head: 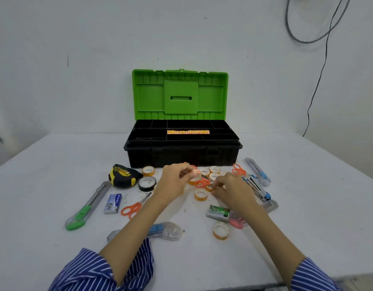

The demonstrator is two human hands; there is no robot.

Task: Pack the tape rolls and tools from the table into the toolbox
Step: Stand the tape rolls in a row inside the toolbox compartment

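A black toolbox (181, 156) with its green lid (180, 94) raised stands at the back of the table; one tray slot holds a row of orange tape rolls (187, 132). My left hand (175, 181) pinches a small orange tape roll (195, 172) just in front of the box. My right hand (229, 191) pinches another small tape roll (209, 187) lying on the table. Several more orange rolls (214, 170) lie between my hands, over orange scissors (202, 182).
On the left lie a yellow-black tape measure (122, 175), a black tape roll (147, 183), a green utility knife (86, 206), a staple box (113, 203) and orange scissors (135, 206). On the right lie scissors (239, 170), blue knives (258, 172), a green box (218, 213) and a tape roll (220, 230).
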